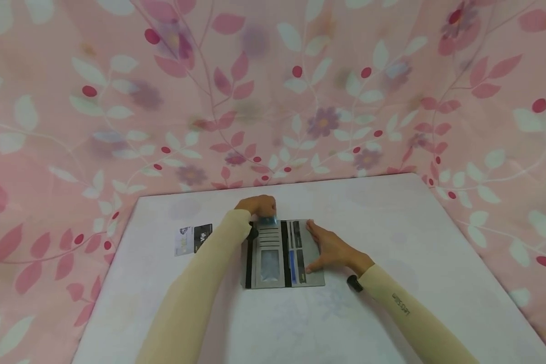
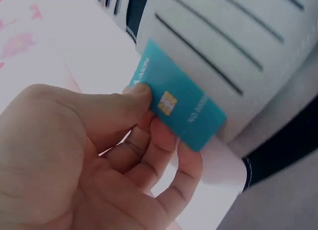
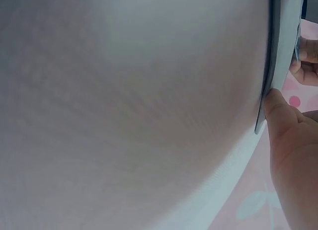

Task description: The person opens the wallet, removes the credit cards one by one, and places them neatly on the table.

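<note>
My left hand pinches a teal bank card with a gold chip between thumb and fingers. The card is at the far edge of an opened grey wallet, beside its column of card slots. I cannot tell whether its edge is inside a slot. On the wallet's right panel rests my right hand, thumb and fingers spread apart. The right wrist view has the right hand with its thumb against the wallet's edge.
Left of the wallet on the white table lie a pale card and a black card marked Vip, the latter partly behind my left sleeve. A pink floral cloth hangs behind the table. Several cards fill the wallet's right-hand slots.
</note>
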A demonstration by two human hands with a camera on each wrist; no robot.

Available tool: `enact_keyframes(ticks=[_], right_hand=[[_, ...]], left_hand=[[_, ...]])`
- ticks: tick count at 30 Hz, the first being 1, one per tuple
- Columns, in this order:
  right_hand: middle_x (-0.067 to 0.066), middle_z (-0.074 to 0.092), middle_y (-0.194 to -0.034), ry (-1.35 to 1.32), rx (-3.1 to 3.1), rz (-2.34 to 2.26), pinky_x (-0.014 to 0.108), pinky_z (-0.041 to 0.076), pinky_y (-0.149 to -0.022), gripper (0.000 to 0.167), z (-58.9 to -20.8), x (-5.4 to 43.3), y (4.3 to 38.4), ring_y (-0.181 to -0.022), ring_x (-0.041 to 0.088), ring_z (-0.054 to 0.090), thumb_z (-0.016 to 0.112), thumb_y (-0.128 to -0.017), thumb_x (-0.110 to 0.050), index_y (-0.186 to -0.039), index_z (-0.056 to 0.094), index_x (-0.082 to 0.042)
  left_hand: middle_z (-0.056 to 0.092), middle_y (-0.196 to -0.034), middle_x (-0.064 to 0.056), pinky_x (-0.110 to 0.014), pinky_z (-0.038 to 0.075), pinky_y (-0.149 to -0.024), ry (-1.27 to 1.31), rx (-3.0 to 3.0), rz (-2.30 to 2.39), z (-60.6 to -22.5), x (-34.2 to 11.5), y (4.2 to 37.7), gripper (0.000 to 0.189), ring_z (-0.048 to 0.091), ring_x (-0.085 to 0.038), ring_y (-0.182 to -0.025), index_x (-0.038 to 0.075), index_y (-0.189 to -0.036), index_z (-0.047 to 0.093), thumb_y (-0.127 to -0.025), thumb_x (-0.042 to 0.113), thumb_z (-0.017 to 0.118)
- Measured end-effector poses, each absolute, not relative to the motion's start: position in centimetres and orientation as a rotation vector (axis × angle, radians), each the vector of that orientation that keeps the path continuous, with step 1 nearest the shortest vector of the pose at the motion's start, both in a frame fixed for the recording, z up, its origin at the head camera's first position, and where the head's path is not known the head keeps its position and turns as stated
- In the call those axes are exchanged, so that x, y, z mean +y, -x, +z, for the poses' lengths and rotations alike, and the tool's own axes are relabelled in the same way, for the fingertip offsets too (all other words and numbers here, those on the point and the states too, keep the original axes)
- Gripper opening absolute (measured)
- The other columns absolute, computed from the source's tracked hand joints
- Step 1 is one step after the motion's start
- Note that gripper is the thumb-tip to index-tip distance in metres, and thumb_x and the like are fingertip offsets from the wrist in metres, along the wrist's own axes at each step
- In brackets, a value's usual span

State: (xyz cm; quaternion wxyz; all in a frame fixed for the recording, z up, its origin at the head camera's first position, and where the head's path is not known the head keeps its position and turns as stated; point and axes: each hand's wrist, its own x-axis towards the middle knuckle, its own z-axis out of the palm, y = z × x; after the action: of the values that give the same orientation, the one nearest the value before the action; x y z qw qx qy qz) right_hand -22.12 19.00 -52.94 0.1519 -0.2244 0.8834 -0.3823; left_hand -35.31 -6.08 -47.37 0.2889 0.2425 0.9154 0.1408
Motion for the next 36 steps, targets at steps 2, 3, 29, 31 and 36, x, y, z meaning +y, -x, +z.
enact_keyframes(ticks=[2, 3, 29, 31, 36], right_hand=[[0.015, 0.017, -0.159, 0.641, 2.536, -1.093, 0.038, 0.027, -0.113, 0.14, -53.0, 18.9, 22.1, -0.14, 0.028, 0.032, 0.096, -0.055, -0.04, -0.154, 0.006, 0.002], [0.015, 0.017, -0.159, 0.64, 2.54, -1.086, 0.037, 0.027, -0.113, 0.14, -53.1, 18.9, 22.1, -0.14, 0.028, 0.032, 0.096, -0.055, -0.04, -0.154, 0.006, 0.002], [0.014, 0.018, -0.159, 0.645, 2.564, -1.056, 0.036, 0.026, -0.114, 0.139, -52.9, 18.9, 22.0, -0.14, 0.025, 0.032, 0.096, -0.055, -0.039, -0.154, 0.007, 0.001], [0.014, 0.018, -0.159, 0.651, 2.567, -1.046, 0.036, 0.025, -0.114, 0.139, -52.8, 18.9, 22.0, -0.14, 0.025, 0.032, 0.096, -0.055, -0.039, -0.154, 0.007, 0.001], [0.015, 0.018, -0.159, 0.65, 2.577, -1.034, 0.037, 0.024, -0.114, 0.138, -53.0, 18.9, 22.0, -0.14, 0.025, 0.031, 0.096, -0.055, -0.039, -0.154, 0.008, 0.002]], left_hand=[[0.055, -0.099, -0.004, -0.031, 0.044, -0.075, -0.63, 2.447, 0.423, -47.4, -6.4, 35.7, 0.023, 0.048, -0.019, -0.087, 0.007, -0.111, 0.063, -0.096, 0.018, 0.049], [0.055, -0.097, -0.005, -0.03, 0.044, -0.074, -0.639, 2.443, 0.45, -47.5, -6.5, 35.8, 0.025, 0.047, -0.019, -0.086, 0.004, -0.109, 0.065, -0.096, 0.017, 0.048], [0.057, -0.121, -0.017, -0.043, 0.046, -0.096, -0.115, 2.702, 1.219, -49.3, -11.5, 38.4, 0.031, 0.052, -0.031, -0.111, -0.001, -0.116, 0.06, -0.088, 0.012, 0.06], [0.058, -0.121, -0.016, -0.042, 0.048, -0.092, -0.151, 2.732, 1.151, -49.2, -12.4, 38.1, 0.029, 0.054, -0.031, -0.107, -0.001, -0.112, 0.063, -0.086, 0.011, 0.061], [0.063, -0.11, -0.015, -0.043, 0.05, -0.087, -0.266, 2.769, 0.871, -49.5, -14.3, 37.5, 0.019, 0.055, -0.029, -0.097, -0.001, -0.1, 0.069, -0.084, 0.009, 0.066]])
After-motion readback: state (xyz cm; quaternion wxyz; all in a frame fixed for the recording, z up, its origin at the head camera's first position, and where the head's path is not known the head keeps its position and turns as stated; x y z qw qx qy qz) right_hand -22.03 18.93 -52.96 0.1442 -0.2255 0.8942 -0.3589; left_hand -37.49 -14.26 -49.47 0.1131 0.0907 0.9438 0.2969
